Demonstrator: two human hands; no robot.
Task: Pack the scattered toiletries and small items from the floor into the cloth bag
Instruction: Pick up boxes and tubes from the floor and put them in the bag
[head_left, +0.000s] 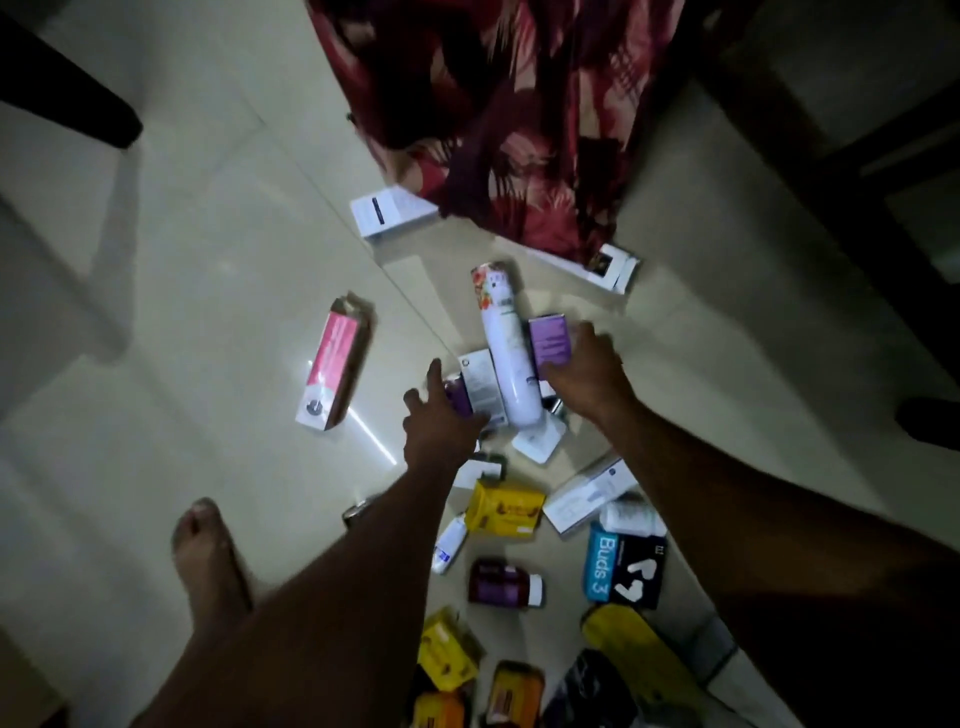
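Both arms are stretched down over a tiled floor (218, 291) littered with small packs. The left hand (439, 421) is laid on a small purple item (460, 397) beside a white box (480, 387); its fingers are spread, and whether the grip is closed on the item cannot be told (motion blur). The right hand's (584, 371) grip is wrapped round a purple box (550, 340), just beside a long white spray can (506, 353) lying flat. The red patterned cloth bag (509, 119) is seen at the top, well apart from both hands. A pink carton (335, 364) lies alone to the left. Nearer the person, a yellow box (504, 509), a dark bottle (504, 582) and a "Buds 3" box (623, 571) are scattered. A bare foot (208, 551) is planted at lower left.
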